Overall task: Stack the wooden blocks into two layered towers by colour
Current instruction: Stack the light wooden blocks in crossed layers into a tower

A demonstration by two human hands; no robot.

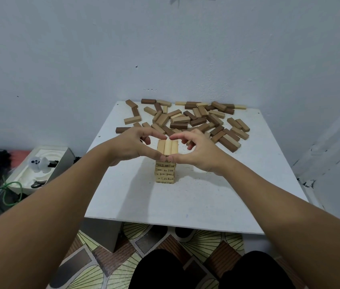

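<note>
- At the far left of the frame a white moulded tray with ridged curves sits on the floor, with a frosted, translucent little figure with dark dots in it and a green cable looping beside it.
- My left hand is left of centre, its fingers curved round the top of the tower: the thumb tip presses the near face of the top layer and the forefinger tip touches its far edge, pinching the layer lengthwise.
- The pale tower stands at centre on the white, slightly speckled tabletop. It is a square column of smooth light-wood blocks, three side by side on top, and the lower layers show printed numbers on their ends.
- My right hand mirrors the left just right of centre: thumb tip meeting the left thumb at the near face, forefinger reaching the far edge, the remaining fingers loosely curled above the tabletop.
- Behind my hands, across the upper centre to the right, the loose blocks lie scattered and overlapping near the wall: rectangular bars of pale, mid-brown and dark-brown wood.
- At the bottom of the frame a patterned mat with fan shapes covers the floor.
</note>
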